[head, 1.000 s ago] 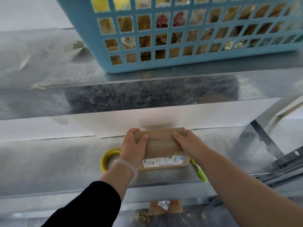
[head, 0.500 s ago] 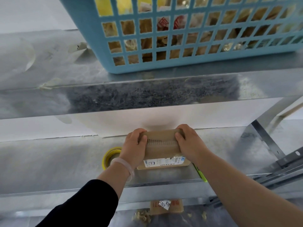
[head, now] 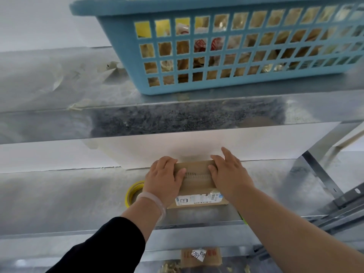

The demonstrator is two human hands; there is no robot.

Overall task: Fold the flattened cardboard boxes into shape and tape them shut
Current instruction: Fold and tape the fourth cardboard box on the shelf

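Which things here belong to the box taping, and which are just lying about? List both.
Job: cardboard box, under left hand and right hand; yellow tape roll beside it.

Lying about: blue basket on upper shelf; green marker, mostly hidden; labelled cardboard piece below.

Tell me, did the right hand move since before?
Yes. The right hand has uncurled: its fingers, hooked over the far edge of the cardboard box before, now reach flat past it toward the white back panel.

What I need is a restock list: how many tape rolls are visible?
1: a yellow tape roll beside the cardboard box, partly behind the left hand. Others may be hidden.
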